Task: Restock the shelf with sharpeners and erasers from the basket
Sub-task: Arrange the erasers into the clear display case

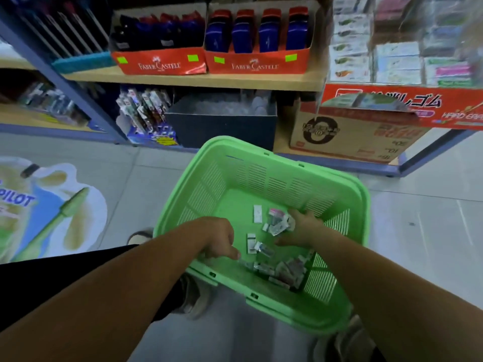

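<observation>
A green plastic basket stands on the floor below me. Small wrapped erasers and sharpeners lie scattered on its bottom, most in the near right corner. Both my hands are inside it. My right hand grips a bunch of wrapped packets at the basket's right side. My left hand is curled, fingers pointing down at the packets near the front wall; whether it holds one is hidden. Two red Faber-Castell display boxes with blue sharpeners sit on the wooden shelf above.
A black box and a pen display sit on the bottom shelf behind the basket. A cardboard carton and a red eraser display stand at right. My shoes are beside the basket on the tiled floor.
</observation>
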{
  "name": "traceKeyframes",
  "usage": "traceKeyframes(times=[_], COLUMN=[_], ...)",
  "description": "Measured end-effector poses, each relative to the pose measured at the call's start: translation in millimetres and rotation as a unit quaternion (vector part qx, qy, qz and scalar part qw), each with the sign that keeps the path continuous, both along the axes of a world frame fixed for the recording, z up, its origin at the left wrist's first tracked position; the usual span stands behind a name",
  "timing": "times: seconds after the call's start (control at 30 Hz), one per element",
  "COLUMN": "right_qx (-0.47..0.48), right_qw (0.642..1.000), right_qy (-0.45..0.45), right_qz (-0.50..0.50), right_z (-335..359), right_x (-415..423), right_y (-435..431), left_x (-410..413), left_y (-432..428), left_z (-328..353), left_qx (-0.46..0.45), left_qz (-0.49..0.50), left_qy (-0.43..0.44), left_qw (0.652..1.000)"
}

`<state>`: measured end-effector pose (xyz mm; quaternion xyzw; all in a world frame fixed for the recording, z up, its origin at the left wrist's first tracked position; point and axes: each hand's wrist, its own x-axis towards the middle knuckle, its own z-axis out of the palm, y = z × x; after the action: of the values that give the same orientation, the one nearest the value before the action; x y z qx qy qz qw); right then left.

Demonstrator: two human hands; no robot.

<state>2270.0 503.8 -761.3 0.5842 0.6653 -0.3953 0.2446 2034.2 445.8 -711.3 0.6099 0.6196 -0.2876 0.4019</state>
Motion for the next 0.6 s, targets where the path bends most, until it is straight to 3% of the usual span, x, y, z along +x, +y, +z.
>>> traceKeyframes(times=[0.07,0.2,0.33,0.47,0.6], right_qx=[0.007,0.019,0.038,0.094,0.099], right_qw=[1.0,0.999,0.998,0.995,0.993], right_qy=[0.014,0.007,-0.009,-0.029,0.001], right_qz=[-0.021,-0.04,-0.049,0.025,0.059], right_z=[-9.4,-41.3,-65.3,-63.2,-60.2], right_x=[-5.9,-21.4,-36.1,-43.3,-45.5], right_y=[2.9,-8.0,-16.0,-11.8,-9.4], left_x=[1.3,-10.3,-23.0,-17.3,-14.3], left_y=[5.3,-4.3,-10.4,-5.3,-1.6], left_z=[-16.1,-52.1,-68.3,-77.4,-84.3], left_qx=[-0.012,0.047,-0.026,-0.056,-0.052], left_qz=[0.076,0.116,0.153,0.139,0.197], left_qy=[-0.028,0.013,-0.026,-0.049,-0.102], left_qw=[0.997,0.992,0.988,0.987,0.974])
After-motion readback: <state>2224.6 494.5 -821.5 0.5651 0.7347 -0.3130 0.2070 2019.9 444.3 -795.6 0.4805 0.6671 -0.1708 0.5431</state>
